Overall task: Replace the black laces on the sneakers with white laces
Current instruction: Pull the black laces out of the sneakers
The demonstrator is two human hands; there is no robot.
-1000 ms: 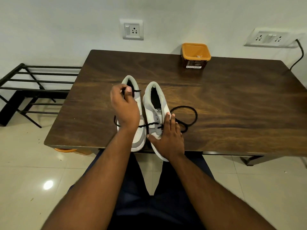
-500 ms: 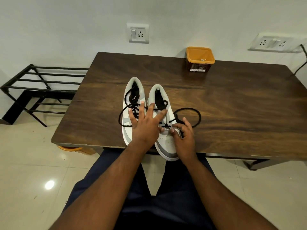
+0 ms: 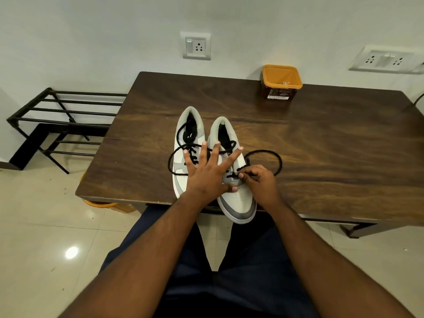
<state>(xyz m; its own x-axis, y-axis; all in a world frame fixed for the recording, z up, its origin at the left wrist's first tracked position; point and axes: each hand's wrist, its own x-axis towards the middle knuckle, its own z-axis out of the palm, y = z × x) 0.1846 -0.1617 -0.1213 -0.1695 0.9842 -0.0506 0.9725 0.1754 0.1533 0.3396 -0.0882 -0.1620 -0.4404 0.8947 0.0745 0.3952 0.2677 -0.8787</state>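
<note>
- Head view: dark wooden table (image 3: 321, 143) against white wall; orange tub (image 3: 281, 81) at far edge; black rack (image 3: 62, 118) on the left.
- Two sneakers (image 3: 238, 198) at near edge, toes toward person.
- Left hand (image 3: 206, 177) flat, fingers spread across both sneakers.
- Right hand (image 3: 259, 182) pinches black lace (image 3: 263, 152) at right sneaker's lower eyelets; lace loops right on table.

Left hand (image 3: 207, 173) now off the lace, splayed flat across both sneakers (image 3: 231, 175)

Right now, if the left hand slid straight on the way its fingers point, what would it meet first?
The left hand lies spread over both sneakers. Going forward, it would probably first catch the loosened black laces crossing the left sneaker; depth is uncertain.
</note>
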